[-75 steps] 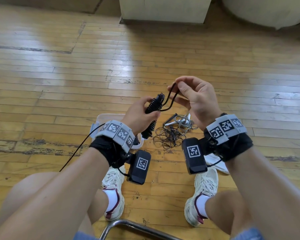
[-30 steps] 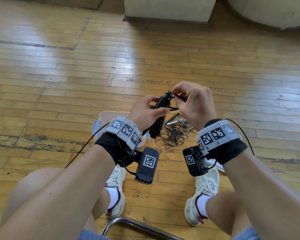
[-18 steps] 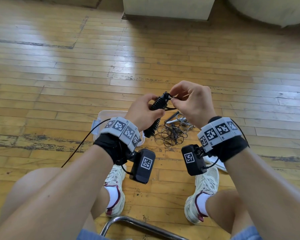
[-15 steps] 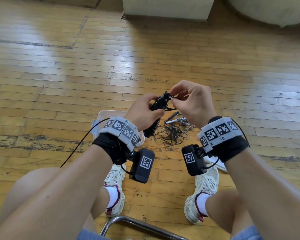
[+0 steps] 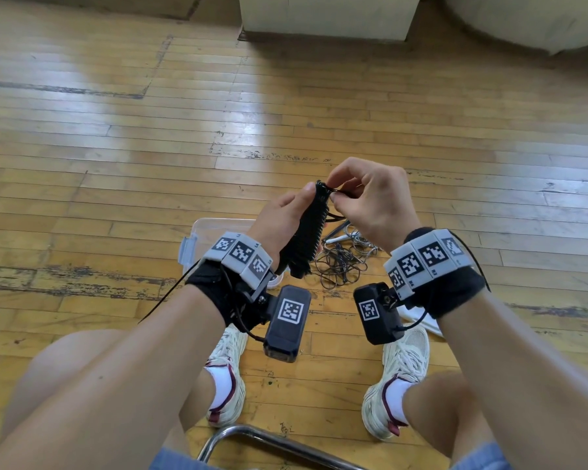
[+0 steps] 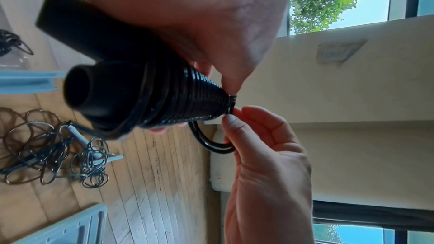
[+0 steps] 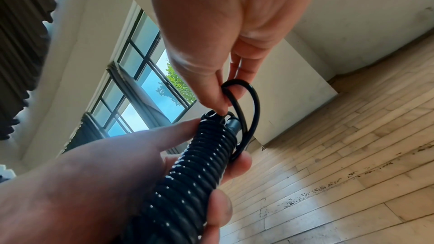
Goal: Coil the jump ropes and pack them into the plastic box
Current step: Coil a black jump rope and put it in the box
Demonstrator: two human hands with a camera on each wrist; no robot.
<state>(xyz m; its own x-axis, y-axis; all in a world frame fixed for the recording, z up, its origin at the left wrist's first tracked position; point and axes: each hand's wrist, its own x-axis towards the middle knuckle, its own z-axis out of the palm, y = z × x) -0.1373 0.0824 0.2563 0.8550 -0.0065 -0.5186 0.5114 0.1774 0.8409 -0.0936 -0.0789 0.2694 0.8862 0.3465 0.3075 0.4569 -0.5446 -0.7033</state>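
Above a worn wooden plank floor (image 5: pixel 319 106), a seated person's left hand (image 5: pixel 279 218) grips two black foam handles wound tightly with black jump rope (image 5: pixel 308 239), while the right hand (image 5: pixel 370 201) pinches the rope's last loose loop (image 7: pixel 246 110) at the top; a clear plastic box (image 5: pixel 197 239) sits below beside tangled thin wire ropes (image 5: pixel 340 262)

- Worn wooden plank floor (image 5: pixel 116 157), scuffed in dark streaks.
- Pale cabinet base (image 5: pixel 326 15) against the far edge.
- Chrome chair-frame tube (image 5: pixel 272 439) between white sneakers (image 5: pixel 401 371).
- Multi-pane window (image 7: pixel 140 73), green foliage (image 6: pixel 328 1) beyond.
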